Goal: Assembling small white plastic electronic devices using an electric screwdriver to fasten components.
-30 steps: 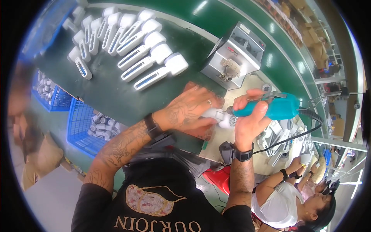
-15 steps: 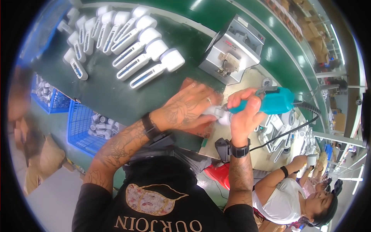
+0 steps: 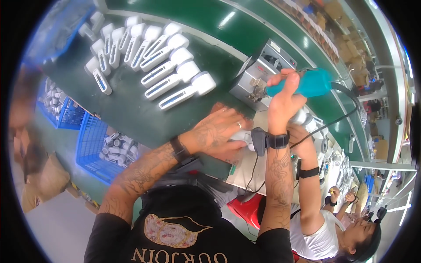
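Note:
My left hand (image 3: 221,133) lies over the work table with its fingers closed round a white plastic part (image 3: 241,140), most of which is covered by the fingers. In my right hand (image 3: 285,96) is a teal electric screwdriver (image 3: 307,83), lying almost level, its cord trailing off to the right. The tip of the screwdriver is at the front of a grey metal screw feeder (image 3: 254,74); whether a screw sits on the bit is too small to tell. Beyond my left hand, several white handheld devices with round heads (image 3: 204,83) lie fanned out on the green table.
Two blue baskets (image 3: 83,151) of small white and grey parts stand at the left. On the right a co-worker's hand (image 3: 302,138) reaches close to my right wrist, by a white round-headed piece (image 3: 302,116). More white parts (image 3: 335,164) are spread further right.
My right hand has moved the screwdriver away from the white part, up to the screw feeder. My left hand still holds the part. The co-worker's arm has reached in nearer.

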Motion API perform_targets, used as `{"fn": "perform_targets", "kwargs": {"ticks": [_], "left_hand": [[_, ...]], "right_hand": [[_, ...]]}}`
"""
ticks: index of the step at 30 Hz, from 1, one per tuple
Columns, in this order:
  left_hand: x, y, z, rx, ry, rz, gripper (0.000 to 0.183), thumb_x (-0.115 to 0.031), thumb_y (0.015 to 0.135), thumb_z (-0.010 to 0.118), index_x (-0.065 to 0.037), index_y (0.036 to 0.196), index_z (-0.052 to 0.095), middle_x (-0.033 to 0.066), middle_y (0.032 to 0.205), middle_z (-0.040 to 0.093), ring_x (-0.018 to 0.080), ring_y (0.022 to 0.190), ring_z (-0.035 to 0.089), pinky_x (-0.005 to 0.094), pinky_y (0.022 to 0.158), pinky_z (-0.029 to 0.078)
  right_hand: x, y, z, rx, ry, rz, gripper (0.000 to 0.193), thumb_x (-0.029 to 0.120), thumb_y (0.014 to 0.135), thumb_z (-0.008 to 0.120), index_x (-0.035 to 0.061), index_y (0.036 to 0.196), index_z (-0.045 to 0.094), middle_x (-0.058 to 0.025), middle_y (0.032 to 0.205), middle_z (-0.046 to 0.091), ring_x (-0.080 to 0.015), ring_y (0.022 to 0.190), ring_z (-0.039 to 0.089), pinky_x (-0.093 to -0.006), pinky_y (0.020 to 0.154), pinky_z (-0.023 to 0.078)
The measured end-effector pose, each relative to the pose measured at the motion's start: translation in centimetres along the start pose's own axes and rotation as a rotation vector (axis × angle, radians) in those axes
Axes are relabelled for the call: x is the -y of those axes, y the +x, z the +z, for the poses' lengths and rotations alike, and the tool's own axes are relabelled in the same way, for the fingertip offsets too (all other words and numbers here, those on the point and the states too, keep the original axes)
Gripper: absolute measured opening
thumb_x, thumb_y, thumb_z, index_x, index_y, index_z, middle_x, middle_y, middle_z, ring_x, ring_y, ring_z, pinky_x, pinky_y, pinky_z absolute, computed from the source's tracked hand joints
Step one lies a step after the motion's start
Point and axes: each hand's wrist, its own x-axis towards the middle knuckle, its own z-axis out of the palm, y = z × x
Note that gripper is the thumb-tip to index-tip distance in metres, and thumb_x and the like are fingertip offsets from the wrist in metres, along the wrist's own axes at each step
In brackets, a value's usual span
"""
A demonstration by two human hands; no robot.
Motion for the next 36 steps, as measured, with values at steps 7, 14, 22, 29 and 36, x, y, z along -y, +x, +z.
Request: {"fn": "perform_targets", "kwargs": {"ticks": [7, 14, 22, 29, 36], "left_hand": [[-0.2, 0.3, 0.1, 0.025, -0.048, 0.024, 0.041, -0.037, 0.09, 0.074, -0.01, 0.12, 0.062, 0.0116, 0.111, 0.064, 0.0316, 0.109, 0.057, 0.0441, 0.097, 0.046], [0.4, 0.0, 0.8, -0.028, -0.019, 0.026, 0.042, -0.031, 0.091, 0.07, -0.009, 0.125, 0.06, 0.0136, 0.114, 0.063, 0.0338, 0.108, 0.057, 0.0461, 0.096, 0.045], [0.4, -0.2, 1.2, -0.018, 0.022, 0.031, 0.041, -0.029, 0.092, 0.069, -0.011, 0.127, 0.06, 0.0119, 0.118, 0.062, 0.033, 0.111, 0.055, 0.0482, 0.099, 0.043], [0.0, 1.2, 0.7, 0.084, -0.01, -0.046, 0.039, -0.032, 0.096, 0.069, -0.01, 0.128, 0.064, 0.0122, 0.128, 0.062, 0.0341, 0.117, 0.056, 0.0455, 0.104, 0.043], [-1.4, 1.1, -0.9, 0.059, 0.004, -0.07, 0.042, -0.026, 0.092, 0.068, -0.009, 0.13, 0.064, 0.0135, 0.13, 0.065, 0.0366, 0.123, 0.058, 0.0478, 0.105, 0.04]], "right_hand": [[-1.4, -0.5, -0.4, 0.027, 0.043, 0.031, 0.034, 0.031, 0.109, 0.053, -0.0005, 0.097, 0.057, -0.0084, 0.071, 0.058, -0.0198, 0.064, 0.059, -0.0325, 0.06, 0.048], [4.0, -5.8, -3.3, -0.001, 0.129, 0.182, 0.046, 0.044, 0.108, 0.05, -0.002, 0.109, 0.055, -0.01, 0.073, 0.054, -0.0227, 0.069, 0.057, -0.037, 0.065, 0.049], [4.1, -9.9, -5.7, 0.063, 0.056, 0.12, 0.066, 0.061, 0.1, 0.059, -0.0045, 0.108, 0.054, -0.0092, 0.068, 0.054, -0.022, 0.06, 0.056, -0.0367, 0.058, 0.047], [3.7, -9.3, -6.3, 0.066, 0.067, 0.111, 0.065, 0.059, 0.101, 0.059, -0.0052, 0.108, 0.056, -0.0097, 0.069, 0.056, -0.0221, 0.061, 0.057, -0.0367, 0.058, 0.049], [-1.4, -13.5, -6.7, 0.179, -0.044, 0.128, 0.023, 0.021, 0.104, 0.061, -0.0015, 0.11, 0.061, -0.006, 0.088, 0.067, -0.0148, 0.078, 0.065, -0.0314, 0.068, 0.052]]}}
